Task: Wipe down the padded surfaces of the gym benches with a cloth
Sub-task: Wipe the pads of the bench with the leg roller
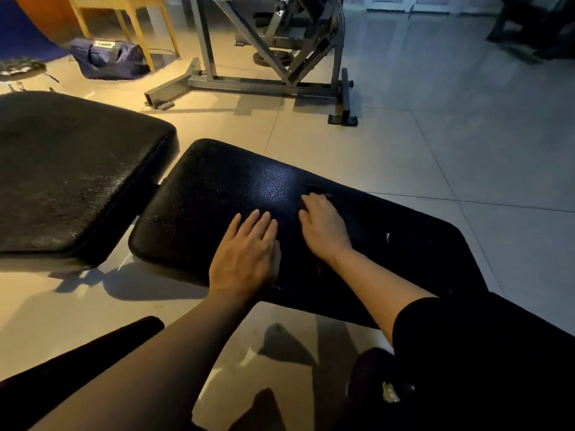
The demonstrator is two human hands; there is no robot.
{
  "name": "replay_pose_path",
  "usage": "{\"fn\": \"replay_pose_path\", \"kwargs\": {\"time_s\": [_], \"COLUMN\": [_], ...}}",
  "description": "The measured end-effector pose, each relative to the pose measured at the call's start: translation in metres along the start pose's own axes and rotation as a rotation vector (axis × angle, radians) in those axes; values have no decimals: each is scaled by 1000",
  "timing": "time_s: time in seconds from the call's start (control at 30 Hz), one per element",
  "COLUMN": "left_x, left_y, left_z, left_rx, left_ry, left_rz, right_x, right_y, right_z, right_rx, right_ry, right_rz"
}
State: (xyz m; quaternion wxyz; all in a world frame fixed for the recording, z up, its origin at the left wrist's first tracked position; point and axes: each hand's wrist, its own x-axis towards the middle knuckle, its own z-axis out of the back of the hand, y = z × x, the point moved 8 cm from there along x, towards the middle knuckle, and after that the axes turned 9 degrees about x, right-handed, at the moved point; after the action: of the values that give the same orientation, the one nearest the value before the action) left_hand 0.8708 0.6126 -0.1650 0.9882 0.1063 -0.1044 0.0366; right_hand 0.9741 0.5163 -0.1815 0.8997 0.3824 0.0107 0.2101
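— Black pad in the middle, long and flat, low over the tile floor. Bumpy like leather, with a shiny bright patch near the far end.

— And a few small pale scuffs toward the right side?

— Yes, small ones. Rounded corners, thick soft edge.

— Left hand lying flat on the pad, fingers straight and close together, gripping nothing.

— Right hand on the pad too, just beside the left, fingers curled down over something small and dark. Maybe a cloth. Too dark to tell.

— So cannot tell if clamped on it or just bent?

— Cannot tell.

— Second black pad to the left, bigger, dull and grainy, close to the first but not touching.

— Behind both, a grey metal frame standing on the floor. Further left, a dark blue bag beside wooden table legs.
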Motion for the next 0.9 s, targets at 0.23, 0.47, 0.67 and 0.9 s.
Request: {"fn": "replay_pose_path", "kwargs": {"time_s": [0.23,0.47,0.67,0.9], "left_x": [-2,-1,0,0], "left_y": [0,1,0,-1], "left_z": [1,1,1,-2], "left_rx": [-4,30,60,75], "left_ry": [-46,-56,-17,-109], "left_rz": [25,43,32,14], "right_x": [0,9,-41,28], "right_y": [-46,-6,16,-13], "right_z": [31,6,-10,12], "right_rx": [-41,11,-1,-22], "right_ry": [-31,22,103,4], "right_rz": [-50,-11,177,-70]}}
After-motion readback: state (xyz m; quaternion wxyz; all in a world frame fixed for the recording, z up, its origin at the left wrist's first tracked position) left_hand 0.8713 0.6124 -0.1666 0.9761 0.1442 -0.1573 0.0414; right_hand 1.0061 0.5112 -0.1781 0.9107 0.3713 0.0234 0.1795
